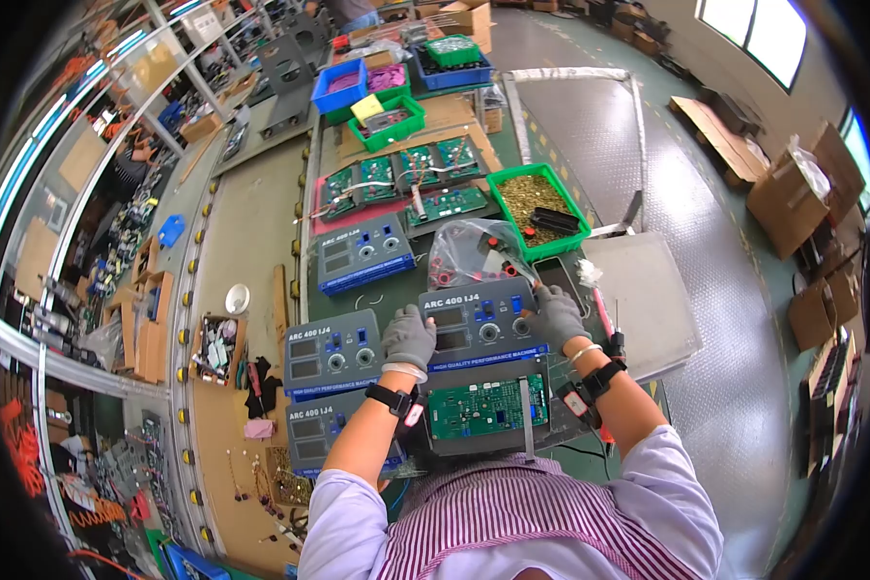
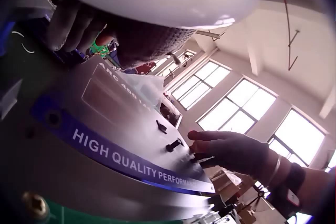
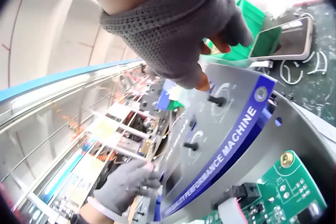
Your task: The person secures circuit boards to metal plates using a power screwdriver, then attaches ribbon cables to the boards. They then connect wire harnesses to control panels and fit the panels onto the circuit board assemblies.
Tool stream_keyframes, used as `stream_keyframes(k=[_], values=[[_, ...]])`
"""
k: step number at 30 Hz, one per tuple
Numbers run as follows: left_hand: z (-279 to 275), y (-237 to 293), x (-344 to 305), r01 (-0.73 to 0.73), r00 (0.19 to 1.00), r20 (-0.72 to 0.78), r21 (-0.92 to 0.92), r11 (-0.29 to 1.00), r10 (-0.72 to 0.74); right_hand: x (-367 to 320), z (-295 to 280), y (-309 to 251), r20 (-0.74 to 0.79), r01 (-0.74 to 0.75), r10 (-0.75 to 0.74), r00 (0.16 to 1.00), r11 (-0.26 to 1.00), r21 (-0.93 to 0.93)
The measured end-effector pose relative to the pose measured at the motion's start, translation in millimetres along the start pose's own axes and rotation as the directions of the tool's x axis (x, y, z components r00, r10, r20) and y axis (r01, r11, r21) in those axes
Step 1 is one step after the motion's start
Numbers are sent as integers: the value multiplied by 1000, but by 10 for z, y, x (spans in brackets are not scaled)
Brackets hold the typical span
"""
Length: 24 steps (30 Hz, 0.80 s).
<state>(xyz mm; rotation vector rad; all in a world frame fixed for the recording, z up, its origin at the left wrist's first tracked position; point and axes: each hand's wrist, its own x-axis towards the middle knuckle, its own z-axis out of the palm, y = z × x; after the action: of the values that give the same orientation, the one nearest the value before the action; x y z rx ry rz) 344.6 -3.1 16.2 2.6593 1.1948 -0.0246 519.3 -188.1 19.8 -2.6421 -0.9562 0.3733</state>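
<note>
Right, four grey ARC 400 IJ4 panels show in the head view: three toward the bench's left edge, and the held panel (image 1: 462,329) at the middle of its near edge, between two gloved hands. The left hand (image 1: 409,338) grips that panel's left side; the right hand (image 1: 559,317) is clamped on its right side, thumb on the face. Nearer the person lies one green circuit board (image 1: 478,408). Beyond the right hand are one phone (image 1: 554,278) and, at the bench's right edge, one green bin (image 1: 570,232) of brass-coloured pieces, with one clear bag (image 1: 464,246) behind the panel. The right wrist view shows two black knobs (image 3: 191,146) standing out and pale curved strips (image 3: 290,73) by the phone; the left wrist view alone catches the tall windows (image 2: 233,111) behind the right hand.
</note>
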Motion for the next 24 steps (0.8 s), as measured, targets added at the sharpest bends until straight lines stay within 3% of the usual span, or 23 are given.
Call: stream_keyframes(k=[1, 3, 5, 8, 11, 12, 15, 16, 19, 22, 24], values=[[-138, 38, -121, -54, 996, -72, -16, 998, 52, -38, -57, -99, -133, 78, -83, 988, 996, -40], [-238, 20, -451, -356, 924, -216, -186, 916, 315, -230, -276, -378, -115, 284, -273, 955, 954, 95], [-406, 64, -839, -611, 744, -377, -50, 790, 552, -491, -402, -712, -46, 435, -442, 896, 851, 295], [-512, 16, -1282, -597, 767, -279, 16, 802, 577, -869, -240, -1065, 14, 601, -635, 773, 738, 307], [-446, -253, -1614, -445, 891, -83, 25, 895, 446, -1174, -61, -1345, 79, 564, -648, 758, 711, 420], [-474, -350, -1741, -482, 850, -210, 58, 874, 483, -1273, -105, -1483, 133, 561, -653, 745, 723, 403], [-448, -657, -2250, -371, 903, -205, 68, 926, 377, -1622, 194, -1768, 105, 594, -739, 666, 610, 525], [-370, -807, -2421, -361, 907, -234, -4, 933, 350, -1761, 298, -1877, 87, 624, -778, 622, 560, 544], [-245, -1255, -2956, -306, 939, -212, -157, 939, 270, -2191, 640, -2223, 226, 616, -808, 544, 567, 548], [-94, -1669, -3534, -298, 946, -206, -245, 923, 251, -2718, 1024, -2567, 350, 635, -856, 380, 517, 574], [-166, -1901, -3912, -135, 990, -80, -295, 946, 117, -3026, 1221, -2800, 389, 639, -874, 290, 480, 601]])
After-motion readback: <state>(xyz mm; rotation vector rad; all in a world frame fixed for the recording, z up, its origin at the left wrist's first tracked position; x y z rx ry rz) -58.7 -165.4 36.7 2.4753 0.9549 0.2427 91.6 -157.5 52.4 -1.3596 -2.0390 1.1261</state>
